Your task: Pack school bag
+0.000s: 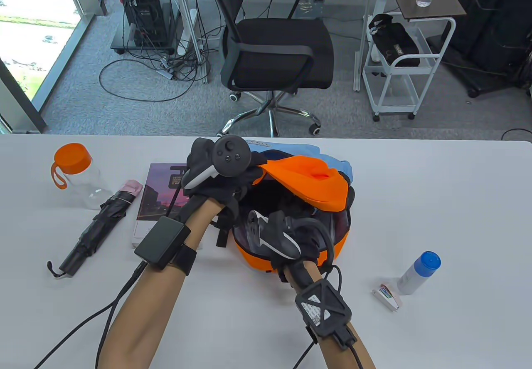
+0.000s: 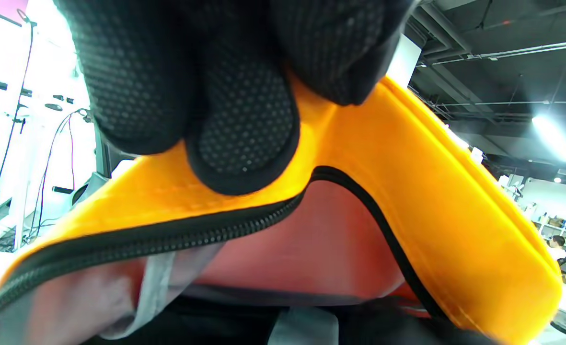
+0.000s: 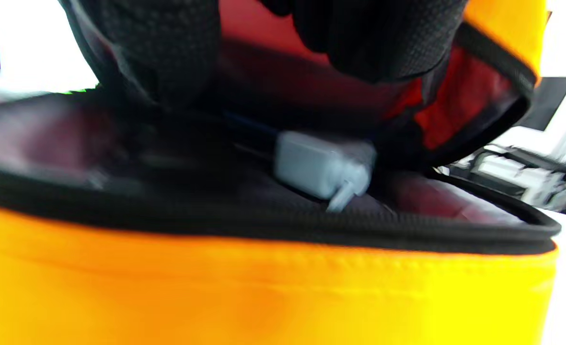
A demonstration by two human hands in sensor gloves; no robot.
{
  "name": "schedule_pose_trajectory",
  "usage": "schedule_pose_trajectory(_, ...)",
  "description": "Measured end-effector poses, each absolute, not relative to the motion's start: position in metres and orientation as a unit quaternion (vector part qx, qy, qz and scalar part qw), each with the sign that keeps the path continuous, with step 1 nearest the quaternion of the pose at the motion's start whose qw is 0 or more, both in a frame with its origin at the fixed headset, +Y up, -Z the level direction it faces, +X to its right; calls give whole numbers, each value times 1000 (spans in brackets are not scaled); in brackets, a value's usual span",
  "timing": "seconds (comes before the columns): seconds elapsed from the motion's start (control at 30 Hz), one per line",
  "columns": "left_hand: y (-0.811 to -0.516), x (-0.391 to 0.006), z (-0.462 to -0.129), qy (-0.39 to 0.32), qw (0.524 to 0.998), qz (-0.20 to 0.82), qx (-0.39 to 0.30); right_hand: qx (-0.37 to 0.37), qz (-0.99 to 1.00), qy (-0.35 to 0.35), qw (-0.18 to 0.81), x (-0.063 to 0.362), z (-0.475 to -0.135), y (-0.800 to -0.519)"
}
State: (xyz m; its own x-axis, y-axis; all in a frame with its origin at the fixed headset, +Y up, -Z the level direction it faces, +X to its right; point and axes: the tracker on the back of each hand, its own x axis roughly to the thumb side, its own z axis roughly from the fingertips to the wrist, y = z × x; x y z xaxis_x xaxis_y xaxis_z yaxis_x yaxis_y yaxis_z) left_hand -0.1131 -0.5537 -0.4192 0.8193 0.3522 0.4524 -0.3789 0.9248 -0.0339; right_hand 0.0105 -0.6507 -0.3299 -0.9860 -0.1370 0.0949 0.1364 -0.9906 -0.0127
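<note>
1. My left hand (image 1: 216, 169) pinches the orange flap (image 2: 407, 158) of the school bag (image 1: 291, 215), holding it up.
2. My right hand (image 1: 286, 236) reaches inside the bag; I cannot tell its grip.
3. The bag lies just beside the book (image 1: 156, 196), mouth facing me.

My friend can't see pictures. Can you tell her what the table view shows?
Two gloved hands work at an open orange school bag on a white table: the left hand lifts its flap, the right hand reaches inside. A water bottle, folded umbrella and book lie to the left.
</note>
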Motion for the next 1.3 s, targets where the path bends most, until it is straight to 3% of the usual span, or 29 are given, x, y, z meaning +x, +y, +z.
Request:
schedule_pose_trajectory(0.13,-561,-118,-411,-239,950,202,19,-70,-996,40,-46,21,-292,-584)
schedule_pose_trajectory(0.27,-571,-119,-396,-243,951,189,17,-30,-990,135,-23,34,-297,-551)
schedule_pose_trajectory(0.33,-578,-118,-387,-242,955,171,13,-35,-993,115,20,33,-321,-565)
schedule_pose_trajectory(0.4,-584,-119,-380,-248,955,160,15,-25,-996,35,84,30,-344,-587)
schedule_pose_trajectory(0.47,-591,-122,-370,-253,953,162,42,-54,-994,70,71,26,-358,-604)
schedule_pose_trajectory(0.57,-598,-142,-366,-232,955,186,12,-45,-992,100,68,24,-360,-607)
schedule_pose_trajectory(0.67,-619,-186,-380,-138,984,116,17,-25,-993,75,83,24,-359,-600)
schedule_pose_trajectory(0.73,-645,-210,-386,-77,993,79,-44,-19,-994,76,73,26,-359,-594)
schedule_pose_trajectory(0.8,-672,-222,-390,-40,996,48,-59,-14,-996,62,55,29,-361,-590)
schedule_pose_trajectory(0.87,-694,-224,-396,-17,991,29,-126,-10,-998,41,49,31,-362,-592)
schedule_pose_trajectory(0.97,-720,-220,-404,11,986,19,-164,-9,-998,37,44,34,-361,-596)
schedule_pose_trajectory(1.03,-738,-211,-407,15,971,32,-237,-12,-999,39,36,36,-360,-599)
schedule_pose_trajectory(1.17,-738,-202,-410,-1,971,-15,-238,-18,-998,39,42,36,-359,-601)
schedule_pose_trajectory(1.3,-719,-204,-399,-54,981,-40,-180,-15,-998,40,39,36,-361,-602)
